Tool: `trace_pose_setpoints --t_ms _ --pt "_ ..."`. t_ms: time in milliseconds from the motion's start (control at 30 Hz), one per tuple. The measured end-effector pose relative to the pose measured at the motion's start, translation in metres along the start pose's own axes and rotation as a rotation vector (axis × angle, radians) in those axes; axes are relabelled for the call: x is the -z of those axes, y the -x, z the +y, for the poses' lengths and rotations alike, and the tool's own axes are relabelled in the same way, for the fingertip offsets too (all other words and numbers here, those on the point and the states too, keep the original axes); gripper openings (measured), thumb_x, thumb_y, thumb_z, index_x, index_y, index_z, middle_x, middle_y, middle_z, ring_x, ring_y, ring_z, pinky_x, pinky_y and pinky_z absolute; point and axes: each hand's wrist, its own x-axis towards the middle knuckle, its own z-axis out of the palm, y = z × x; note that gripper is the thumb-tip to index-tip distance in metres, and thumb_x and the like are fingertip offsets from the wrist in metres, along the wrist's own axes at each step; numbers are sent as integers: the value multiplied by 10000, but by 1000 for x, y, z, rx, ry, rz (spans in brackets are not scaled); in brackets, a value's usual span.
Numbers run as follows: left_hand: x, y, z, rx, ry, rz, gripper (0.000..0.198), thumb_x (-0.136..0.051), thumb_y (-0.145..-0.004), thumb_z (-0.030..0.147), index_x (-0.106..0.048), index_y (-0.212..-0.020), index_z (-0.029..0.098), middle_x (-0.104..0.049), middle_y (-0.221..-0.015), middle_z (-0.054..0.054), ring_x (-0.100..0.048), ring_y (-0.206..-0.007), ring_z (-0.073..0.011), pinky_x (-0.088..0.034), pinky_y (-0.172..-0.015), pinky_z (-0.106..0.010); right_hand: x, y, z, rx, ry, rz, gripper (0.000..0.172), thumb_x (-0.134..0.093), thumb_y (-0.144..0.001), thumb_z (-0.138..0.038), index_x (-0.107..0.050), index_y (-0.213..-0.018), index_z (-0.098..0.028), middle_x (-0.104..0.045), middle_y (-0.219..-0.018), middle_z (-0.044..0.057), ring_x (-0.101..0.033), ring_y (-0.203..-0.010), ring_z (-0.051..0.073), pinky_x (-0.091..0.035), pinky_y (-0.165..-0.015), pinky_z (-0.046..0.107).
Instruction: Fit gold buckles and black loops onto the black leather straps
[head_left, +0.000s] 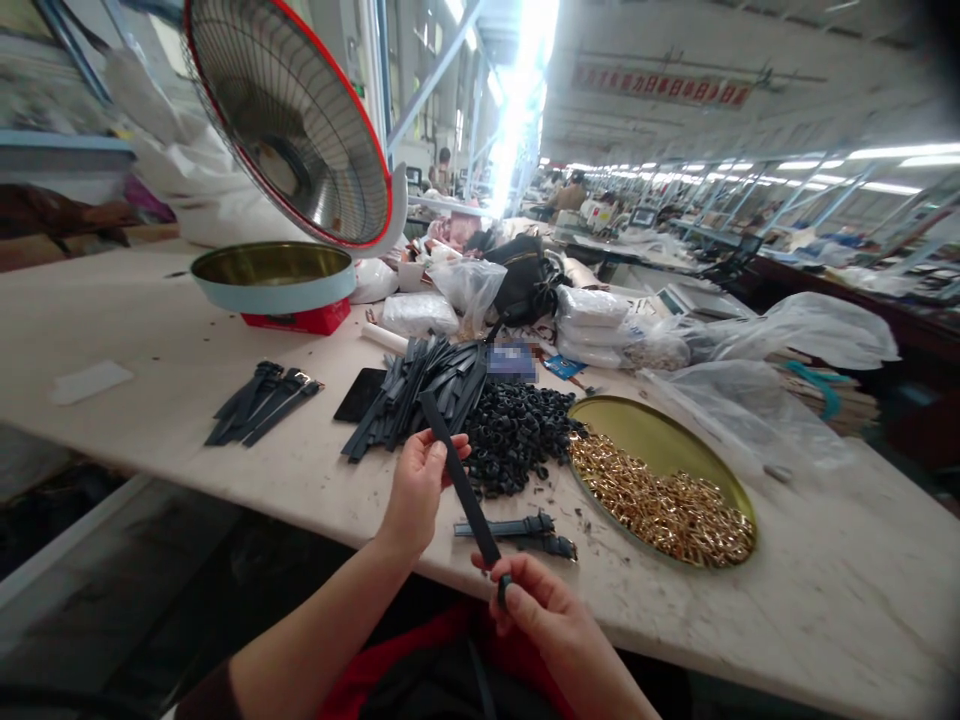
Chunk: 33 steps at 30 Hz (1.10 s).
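Note:
My left hand [417, 486] pinches a long black strap [457, 478] near its middle, over the table's front edge. My right hand [541, 604] grips the strap's lower end, where a small black loop sits on it. Just beyond the hands lie two finished straps [525, 533] with loops. A heap of small black loops [517, 432] and a bundle of loose black straps [420, 392] lie behind. To the right, a round gold tin lid [645, 425] holds several gold buckles [667, 508].
A smaller pile of straps [262, 400] lies at the left. A round heater dish [289, 115] stands over a tin [274, 277] at the back left. Plastic bags [757, 400] and packets crowd the back and right. Other workers sit far behind.

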Motion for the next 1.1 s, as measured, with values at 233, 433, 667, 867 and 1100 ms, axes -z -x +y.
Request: trace_pose_setpoints --t_ms 233,433,667,867,1100 --pt "7 24 -8 207 32 -128 272 -603 -716 251 -508 -955 163 -640 -965 -68 -589 -916 -191 -471 -799 -348 40 -14 -1 37 -62 429 358 -674 -651 -438 -611 -891 -179 -628 -832 31 -562 -653 128 -457 -661 272" --pt "27 34 -11 583 63 -449 332 -574 -758 275 -549 -1070 165 -628 -1010 -96 -594 -937 -229 -481 -733 -311 79 -15 -19 107 63 584 403 -705 -592 -453 -624 -874 -177 -618 -771 16 -565 -639 139 -462 -663 290" --pt "28 19 -9 841 51 -860 542 -611 -704 433 -492 -1175 191 -501 -1233 -123 -568 -984 -249 -469 -739 -314 85 -25 -33 127 185 557 378 -682 -607 -463 -621 -840 -172 -617 -735 11 -550 -637 135 -456 -650 282" --pt "-17 1 -34 814 -229 -770 274 -534 -775 334 -556 -969 142 -630 -653 -2 -532 -454 -54 -386 -440 -146 71 -44 -29 83 111 422 338 -667 -650 -424 -605 -882 -187 -612 -731 -3 -564 -666 133 -449 -677 279" --pt "-21 -8 -38 832 -256 -736 253 -497 -762 302 -544 -942 131 -600 -559 20 -455 -359 -34 -293 -350 -121 89 -54 -10 -2 -18 491 267 -698 -640 -363 -520 -701 -173 -574 -596 -40 -536 -550 96 -429 -576 229"
